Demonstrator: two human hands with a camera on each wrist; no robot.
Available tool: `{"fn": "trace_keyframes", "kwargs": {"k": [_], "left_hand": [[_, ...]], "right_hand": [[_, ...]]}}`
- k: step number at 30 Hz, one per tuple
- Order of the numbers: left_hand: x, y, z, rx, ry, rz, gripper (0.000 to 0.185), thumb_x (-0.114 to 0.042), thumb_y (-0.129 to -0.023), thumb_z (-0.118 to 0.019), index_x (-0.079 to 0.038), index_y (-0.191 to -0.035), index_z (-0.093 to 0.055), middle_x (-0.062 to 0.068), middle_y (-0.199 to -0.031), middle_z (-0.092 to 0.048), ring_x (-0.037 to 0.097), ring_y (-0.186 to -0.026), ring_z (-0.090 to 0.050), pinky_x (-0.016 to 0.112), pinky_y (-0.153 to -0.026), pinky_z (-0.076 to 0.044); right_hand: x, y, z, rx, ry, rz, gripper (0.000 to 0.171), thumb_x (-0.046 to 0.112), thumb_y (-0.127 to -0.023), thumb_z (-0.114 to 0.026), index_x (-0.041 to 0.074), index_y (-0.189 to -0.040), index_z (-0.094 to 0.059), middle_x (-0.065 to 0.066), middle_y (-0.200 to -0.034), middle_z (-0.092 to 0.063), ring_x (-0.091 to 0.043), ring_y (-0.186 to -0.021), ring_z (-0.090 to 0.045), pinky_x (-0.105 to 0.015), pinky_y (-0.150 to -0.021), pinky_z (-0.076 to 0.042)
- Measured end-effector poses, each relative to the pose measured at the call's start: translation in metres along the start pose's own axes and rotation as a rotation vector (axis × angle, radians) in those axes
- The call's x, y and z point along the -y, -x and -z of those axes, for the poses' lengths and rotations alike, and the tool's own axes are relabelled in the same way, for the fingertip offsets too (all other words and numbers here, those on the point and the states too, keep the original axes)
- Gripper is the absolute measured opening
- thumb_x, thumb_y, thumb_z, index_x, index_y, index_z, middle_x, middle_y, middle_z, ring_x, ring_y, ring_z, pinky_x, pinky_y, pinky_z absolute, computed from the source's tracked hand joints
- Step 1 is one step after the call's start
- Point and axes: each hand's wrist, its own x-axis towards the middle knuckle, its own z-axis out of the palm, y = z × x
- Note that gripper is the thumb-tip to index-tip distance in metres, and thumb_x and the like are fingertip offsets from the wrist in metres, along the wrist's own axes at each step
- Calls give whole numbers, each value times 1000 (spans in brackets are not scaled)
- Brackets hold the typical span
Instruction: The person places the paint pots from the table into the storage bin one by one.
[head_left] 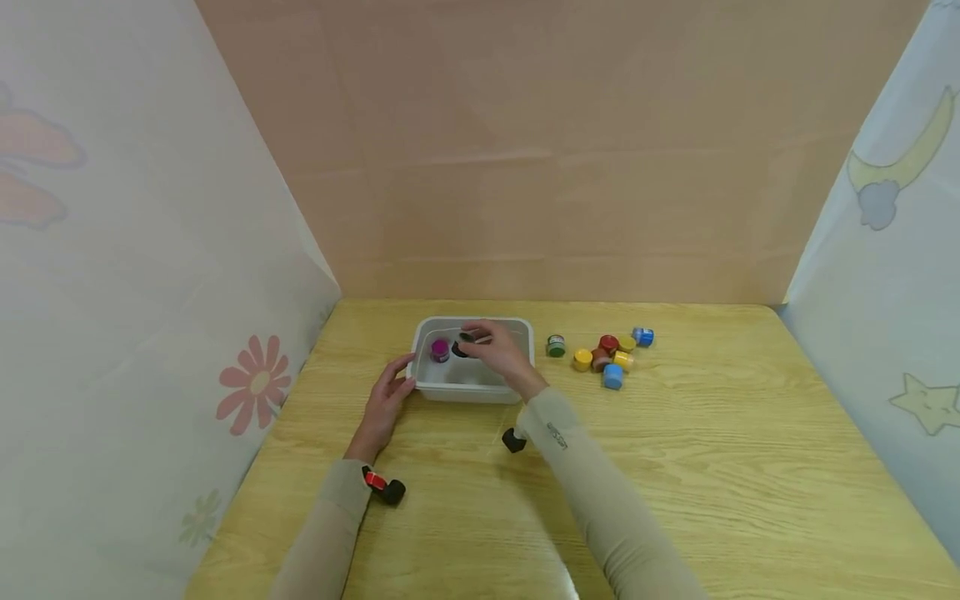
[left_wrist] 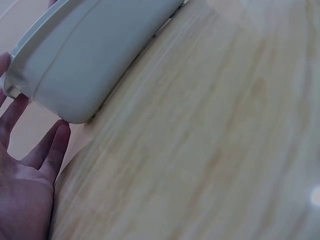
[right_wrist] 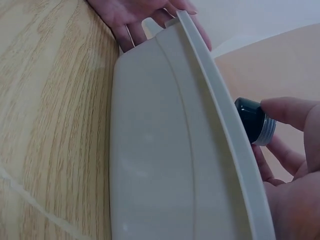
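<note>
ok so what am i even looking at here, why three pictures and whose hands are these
These are one person's two bare hands, filmed at one moment by three cameras. The big picture comes from a camera on the head, looking down at a wooden table. The other two come from cameras strapped to each wrist, so they show the same scene very close up. On the table stands a white tub with a purple-lidded little pot inside. To its right lies a cluster of small coloured pots. The left hand rests with straight fingers against the tub's left side. The right hand reaches over the tub, its fingers pinching a small dark-capped pot.
</note>
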Motion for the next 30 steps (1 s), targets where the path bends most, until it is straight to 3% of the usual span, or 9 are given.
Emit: {"fn": "trace_keyframes", "kwargs": {"k": [11, 14, 16, 18, 21, 30], "left_hand": [[-3, 0, 0, 32, -15, 19, 51, -23, -110, -53, -17, -159, -41, 9, -167, -33, 40, -142, -50, 14, -105, -42], [-18, 3, -1, 47, -22, 25, 51, -20, -110, -52, -13, -159, -40, 12, -167, -32, 41, -142, -49, 14, -104, -43], [-19, 3, 0, 51, -31, 36, 51, -19, -110, -52, -11, -158, -40, 14, -166, -33, 42, -141, -50, 14, -104, -43], [-19, 3, 1, 47, -32, 35, 51, -21, -110, -53, -12, -158, -41, 13, -166, -33, 42, -141, -50, 14, -103, -43], [-5, -1, 3, 37, -26, 34, 51, -22, -110, -52, -14, -159, -40, 13, -167, -33, 42, -142, -49, 14, -104, -42], [-2, 0, -1, 4, -31, 13, 47, -29, -109, -55, -22, -155, -46, 6, -163, -38, 37, -139, -53, 14, -104, -42]], "right_hand": [[-2, -13, -16, 12, 119, -8, 35, 12, -94, -77, 4, -126, -69, -16, -124, -67, -31, -111, -66, -40, -91, -57], [-5, -18, -21, 12, 157, 3, 32, 11, -92, -79, 5, -122, -71, -15, -121, -69, -29, -107, -66, -38, -90, -57], [-7, -21, -24, 22, 172, 5, 30, 9, -91, -79, 5, -120, -71, -15, -119, -70, -27, -102, -67, -35, -86, -57], [-7, -23, -26, 38, 180, 1, 30, 8, -91, -79, 5, -120, -71, -15, -118, -70, -25, -98, -68, -33, -82, -58], [-7, -25, -27, 62, 206, -4, 29, 7, -89, -80, 5, -118, -72, -15, -115, -70, -24, -93, -68, -29, -75, -58], [-7, -38, -32, 100, 436, 44, 29, 10, -83, -86, 6, -109, -74, -12, -110, -75, -25, -102, -68, -35, -90, -55]]}}
